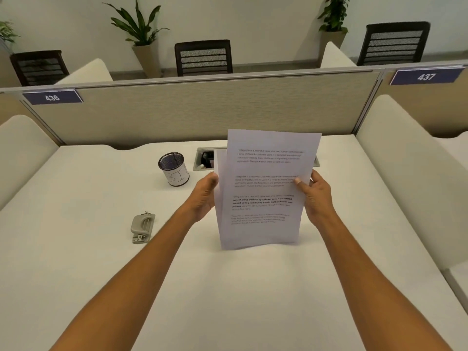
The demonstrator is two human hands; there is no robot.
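Far left: hole punch (143,228) on white counter (228,287), mesh cup (174,169) (handwritten "BIN") behind it. Risk: printed sheets (263,193) misaligned, one poking out at left; slack grip while squaring could let them fan or slide flat. Grip: left hand (203,198) fingers curled round stack's left edge, right hand (315,196) pinching right edge. Stack upright between them, bottom edge apparently on counter.

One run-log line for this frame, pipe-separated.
printed sheets: upright over desk | left hand: grips left edge | right hand: grips right edge | hole punch: on desk, untouched
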